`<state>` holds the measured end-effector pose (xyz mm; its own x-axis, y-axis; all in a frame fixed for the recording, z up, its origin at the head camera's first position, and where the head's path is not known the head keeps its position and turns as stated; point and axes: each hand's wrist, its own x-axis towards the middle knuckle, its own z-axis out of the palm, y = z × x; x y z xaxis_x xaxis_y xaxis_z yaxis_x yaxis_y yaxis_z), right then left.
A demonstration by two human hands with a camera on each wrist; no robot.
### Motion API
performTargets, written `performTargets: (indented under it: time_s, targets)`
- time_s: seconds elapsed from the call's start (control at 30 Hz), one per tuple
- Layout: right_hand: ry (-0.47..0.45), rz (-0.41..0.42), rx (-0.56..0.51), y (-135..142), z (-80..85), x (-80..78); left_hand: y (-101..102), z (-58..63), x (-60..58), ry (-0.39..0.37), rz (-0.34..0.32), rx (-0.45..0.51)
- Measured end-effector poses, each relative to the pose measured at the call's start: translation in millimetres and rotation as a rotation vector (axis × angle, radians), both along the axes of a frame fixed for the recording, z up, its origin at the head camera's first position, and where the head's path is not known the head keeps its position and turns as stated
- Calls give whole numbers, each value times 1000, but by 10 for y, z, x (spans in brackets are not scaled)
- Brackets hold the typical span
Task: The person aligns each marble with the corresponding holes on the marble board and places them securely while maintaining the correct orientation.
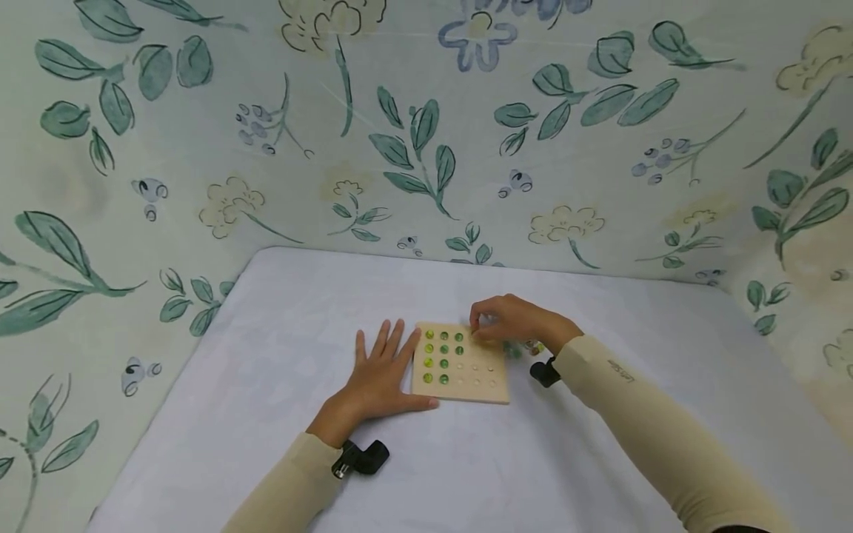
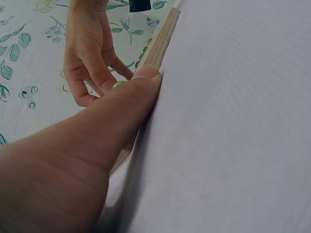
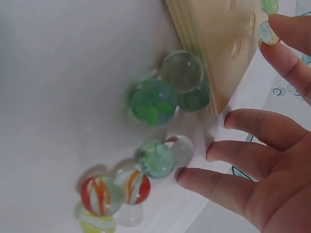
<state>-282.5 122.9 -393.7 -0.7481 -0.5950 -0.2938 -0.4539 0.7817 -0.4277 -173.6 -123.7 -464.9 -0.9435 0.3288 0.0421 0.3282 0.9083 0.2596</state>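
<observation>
A square wooden board [image 1: 476,392] with rows of round hollows lies on the white cloth. Yellow-green marbles [image 1: 429,363] fill its left column, and darker green marbles [image 1: 444,364] fill the one beside it. Two more green ones top the third column. My left hand [image 1: 380,381] is spread flat at the board's left side, its thumb along the near edge. Over the board's far part, my right hand [image 1: 516,322] pinches a clear marble [image 3: 265,33] between thumb and forefinger. Its other fingers hang loosely beside the board's edge.
Loose marbles sit on the cloth right of the board: green ones [image 3: 153,102], a clear one [image 3: 181,151], orange-striped ones [image 3: 101,195] and a yellow-striped one [image 3: 97,223]. A floral-patterned backdrop [image 1: 426,170] rises behind the table.
</observation>
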Motion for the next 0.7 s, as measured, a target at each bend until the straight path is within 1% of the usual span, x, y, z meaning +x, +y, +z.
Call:
performTargets:
  time_s: [0.1,0.2,0.43,0.6,0.7]
  targets:
    - [4,-6,14,-43,1,-10,-19,1,0,1,10,4]
    - [3,-31,41,-66,-6,-28,-27,0,-4,4,18,0]
    - [-18,-82,89,-47,-33,-69,-7,12,-11,8,13,-7]
    - [-47,-110,87,-18,-37,-59,3,20,-5,6,1,-3]
    - [-57,-90,55,-22,-28,-43,-15,9,5,9,-5,9]
